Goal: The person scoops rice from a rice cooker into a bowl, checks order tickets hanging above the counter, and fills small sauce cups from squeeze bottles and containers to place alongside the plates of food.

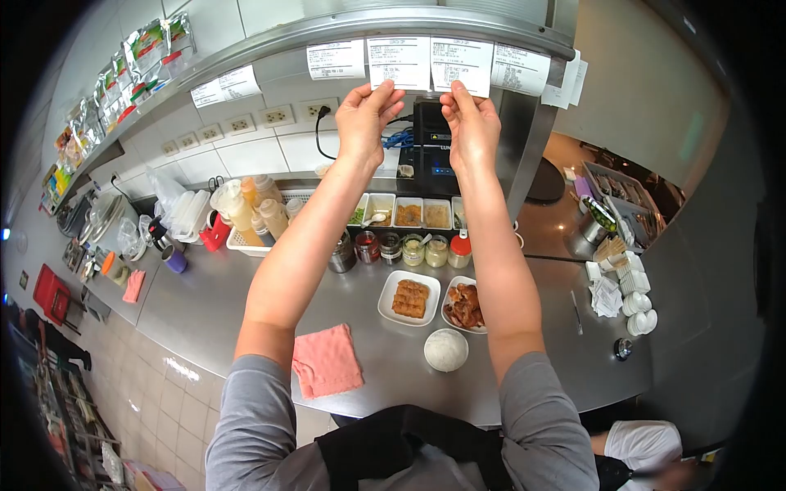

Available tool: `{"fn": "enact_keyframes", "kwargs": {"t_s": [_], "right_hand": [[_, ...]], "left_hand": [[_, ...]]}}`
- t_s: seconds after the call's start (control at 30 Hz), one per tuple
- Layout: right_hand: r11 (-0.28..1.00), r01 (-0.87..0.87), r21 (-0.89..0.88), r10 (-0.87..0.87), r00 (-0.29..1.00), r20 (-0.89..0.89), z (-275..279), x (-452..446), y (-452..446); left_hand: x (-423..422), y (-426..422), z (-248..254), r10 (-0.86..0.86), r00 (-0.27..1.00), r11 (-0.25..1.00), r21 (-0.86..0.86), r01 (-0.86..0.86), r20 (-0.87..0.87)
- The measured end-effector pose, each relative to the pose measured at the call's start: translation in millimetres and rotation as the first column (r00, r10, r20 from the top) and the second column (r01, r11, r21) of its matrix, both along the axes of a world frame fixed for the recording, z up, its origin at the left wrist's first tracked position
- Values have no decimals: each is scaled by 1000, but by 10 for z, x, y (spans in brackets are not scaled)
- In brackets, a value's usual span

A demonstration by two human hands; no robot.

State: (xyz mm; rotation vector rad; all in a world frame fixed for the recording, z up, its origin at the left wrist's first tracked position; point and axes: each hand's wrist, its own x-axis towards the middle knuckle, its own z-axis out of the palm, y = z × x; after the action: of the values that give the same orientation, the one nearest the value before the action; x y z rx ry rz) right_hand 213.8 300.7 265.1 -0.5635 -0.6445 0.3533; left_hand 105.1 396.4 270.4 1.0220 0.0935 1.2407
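Note:
Both arms reach up to the metal ticket rail. My left hand pinches the lower edge of a printed order ticket, its thumb on the front of the paper. A second order ticket, just to the right, has its bottom edge between the thumb and fingers of my right hand. The top edges of both tickets meet the rail. More tickets hang on either side, among them one at the left and one at the right.
On the steel counter below are a plate of browned rolls, a plate of glazed meat, a bowl of white rice and a pink cloth. Behind them stand jars, topping trays and a black printer. Sauce bottles stand left.

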Motion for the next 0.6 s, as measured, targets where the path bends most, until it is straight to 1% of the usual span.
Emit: {"fn": "enact_keyframes", "kwargs": {"t_s": [0.1, 0.2, 0.3, 0.33, 0.43, 0.47, 0.57, 0.6], "right_hand": [[1000, -2, 11, 2, 999, 34, 73, 29, 40], [999, -18, 29, 17, 999, 32, 49, -2, 36], [997, -75, 4, 74, 997, 35, -132, -25, -7], [994, -102, -42, 104, 993, 48, -208, -29, -40], [980, -126, -156, 138, 988, 71, -408, -94, -171], [971, -127, -202, 144, 987, 69, -451, -144, -233], [958, -161, -237, 185, 979, 81, -583, -294, -407], [960, -166, -227, 191, 977, 94, -634, -332, -453]], "left_hand": [[22, -3, 61, -10, 1000, 1000, 7, 10, 18], [-6, 54, 25, -35, 999, 997, 64, 35, -2], [-59, 166, -60, -36, 999, 999, 4, 36, 8], [-84, 223, -86, -45, 999, 999, -27, 46, 29], [-137, 405, -82, -77, 983, 996, -38, 84, 168], [-135, 428, -68, -57, 977, 996, -62, 71, 207], [-139, 495, -105, -8, 986, 1000, -6, 9, 167], [-153, 409, -83, 25, 988, 999, -34, -20, 153]]}}
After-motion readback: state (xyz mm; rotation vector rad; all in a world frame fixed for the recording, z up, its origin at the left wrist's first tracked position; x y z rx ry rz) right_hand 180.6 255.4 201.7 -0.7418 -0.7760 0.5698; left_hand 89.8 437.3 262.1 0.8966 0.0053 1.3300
